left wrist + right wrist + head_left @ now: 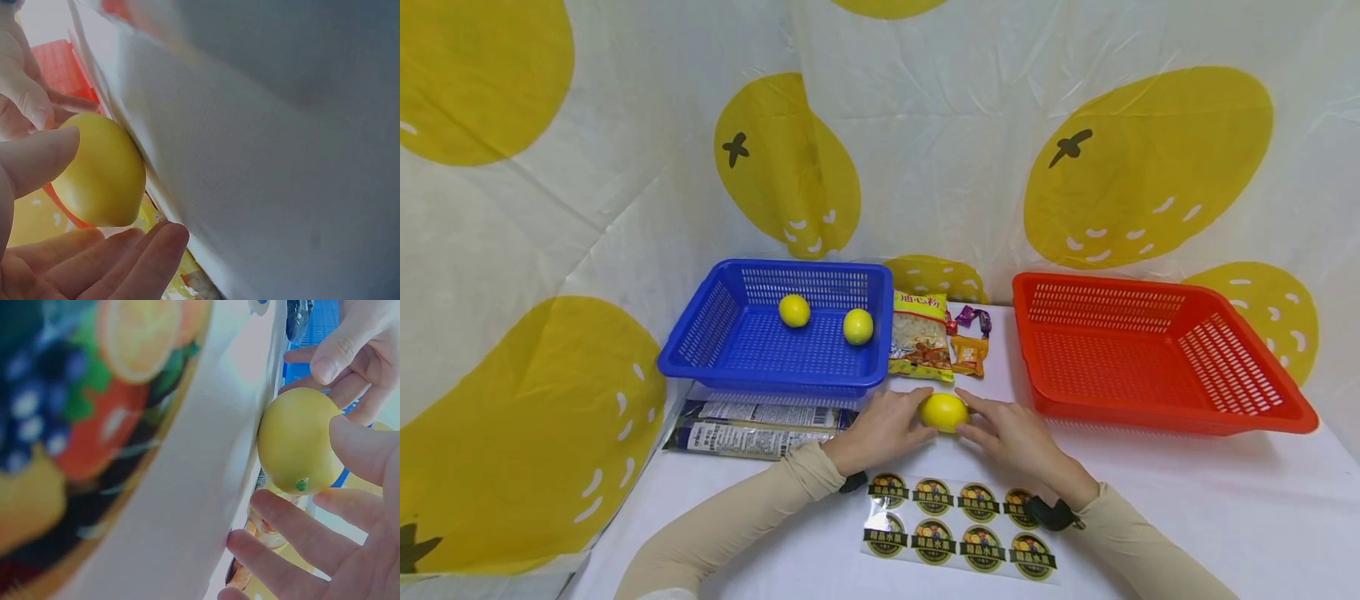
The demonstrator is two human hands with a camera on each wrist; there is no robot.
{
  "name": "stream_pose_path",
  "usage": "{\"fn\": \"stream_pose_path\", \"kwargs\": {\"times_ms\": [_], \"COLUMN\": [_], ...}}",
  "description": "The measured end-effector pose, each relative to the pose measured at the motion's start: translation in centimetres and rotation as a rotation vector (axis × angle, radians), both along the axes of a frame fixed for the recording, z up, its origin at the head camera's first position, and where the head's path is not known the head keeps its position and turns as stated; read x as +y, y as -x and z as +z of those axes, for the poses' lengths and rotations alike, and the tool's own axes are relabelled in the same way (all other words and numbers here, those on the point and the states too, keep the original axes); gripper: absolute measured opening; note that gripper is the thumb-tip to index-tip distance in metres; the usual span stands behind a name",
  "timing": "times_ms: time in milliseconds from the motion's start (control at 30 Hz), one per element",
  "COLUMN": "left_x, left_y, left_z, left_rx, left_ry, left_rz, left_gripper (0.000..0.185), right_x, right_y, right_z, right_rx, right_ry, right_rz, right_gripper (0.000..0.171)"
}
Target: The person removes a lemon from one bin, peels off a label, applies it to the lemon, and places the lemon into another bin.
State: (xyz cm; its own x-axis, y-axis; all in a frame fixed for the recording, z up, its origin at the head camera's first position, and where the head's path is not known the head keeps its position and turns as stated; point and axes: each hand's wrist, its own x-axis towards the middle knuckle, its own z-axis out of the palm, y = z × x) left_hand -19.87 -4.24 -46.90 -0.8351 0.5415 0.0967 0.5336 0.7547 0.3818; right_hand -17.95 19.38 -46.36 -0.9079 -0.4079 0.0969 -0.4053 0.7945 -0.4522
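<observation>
I have a yellow lemon (944, 412) between my two hands on the white table (1187, 500). My left hand (880, 432) is curled around its left side, with my thumb on top and my fingers (134, 259) under it. My right hand (1011, 437) is curled around its right side, and my fingertips (281, 540) touch the table just beside it. So both hands hold the same lemon, and it sits on the table. It is right in front of the blue basket (775, 333), which has two more lemons (826, 318) inside. A red basket (1150, 354) is off to my right. Between the baskets lie a snack bag (919, 335) and some small candies (970, 333). A sheet of round stickers (958, 525) lies near my wrists. Some flat packs (752, 427) lie by my left arm.
</observation>
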Motion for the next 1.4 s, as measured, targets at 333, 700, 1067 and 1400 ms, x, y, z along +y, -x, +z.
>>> {"fn": "stream_pose_path", "kwargs": {"times_ms": [333,700,1067,1400], "left_x": [-0.6,-2.2,-3.4,-4.7], "left_y": [-0.6,-2.0,-4.4,-5.5], "left_z": [0.3,0.6,1.1,1.5], "left_rx": [0.0,-0.048,-0.047,-0.051], "left_ry": [0.006,-0.019,0.012,0.02], "left_rz": [0.006,0.005,-0.051,-0.093], "left_gripper": [0.068,0.07,0.064,0.05], "right_x": [0.7,2.1,2.1,0.3], "right_y": [-0.6,-2.6,-5.7,-6.6], "right_z": [0.4,1.3,2.3,2.7], "right_rx": [-0.008,-0.021,0.002,-0.001], "right_ry": [0.012,-0.038,-0.078,-0.092], "right_rz": [-0.016,-0.055,-0.028,0.093], "right_gripper": [0.065,0.068,0.064,0.049]}}
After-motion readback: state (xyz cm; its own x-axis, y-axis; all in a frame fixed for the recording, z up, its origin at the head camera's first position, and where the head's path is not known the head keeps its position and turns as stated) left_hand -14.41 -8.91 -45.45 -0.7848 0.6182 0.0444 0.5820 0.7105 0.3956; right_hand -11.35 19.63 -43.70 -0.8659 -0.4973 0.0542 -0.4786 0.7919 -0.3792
